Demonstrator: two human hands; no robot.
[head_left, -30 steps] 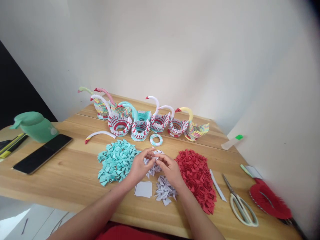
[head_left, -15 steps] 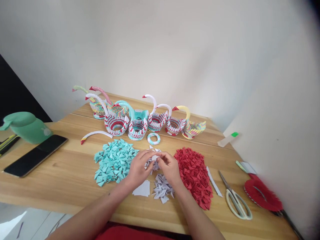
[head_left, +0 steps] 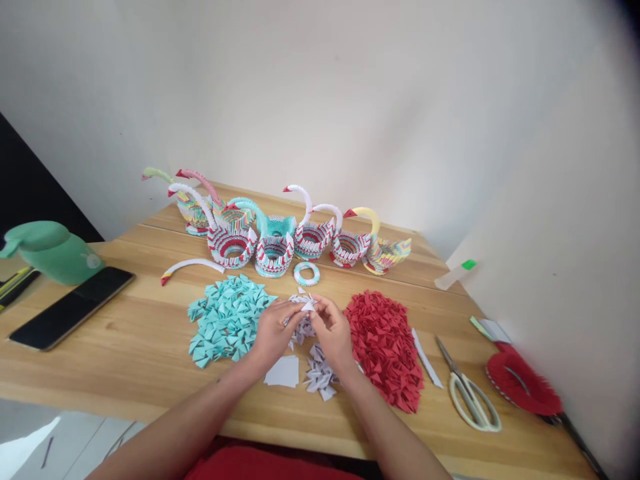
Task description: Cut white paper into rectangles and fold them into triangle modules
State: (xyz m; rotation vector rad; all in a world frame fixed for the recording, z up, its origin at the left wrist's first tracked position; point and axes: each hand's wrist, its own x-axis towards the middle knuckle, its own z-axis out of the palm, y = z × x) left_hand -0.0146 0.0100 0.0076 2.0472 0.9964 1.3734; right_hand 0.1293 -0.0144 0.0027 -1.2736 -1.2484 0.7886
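Between my left hand [head_left: 273, 332] and my right hand [head_left: 333, 332] is a small white folded paper piece [head_left: 307, 307], pinched by the fingertips of both. Loose white folded pieces [head_left: 320, 377] lie below my right hand, with more partly hidden behind the fingers. A pile of turquoise folded pieces [head_left: 233, 317] spreads left of my left hand. To the right of my right hand lies a pile of red folded pieces [head_left: 387, 347]. Flat white paper slips [head_left: 283, 371] rest below my left hand.
Several folded-paper swans [head_left: 233, 245] stand along the back, with a paper ring [head_left: 307, 273] and a loose white neck [head_left: 195, 262] before them. A phone [head_left: 73, 308] and green bottle [head_left: 53, 252] are at left. Scissors [head_left: 470, 393] and a red paper object [head_left: 523, 383] are at right.
The white paper between my fingers now shows as a small triangle. My hands have shifted slightly, and the whole view has moved a little.
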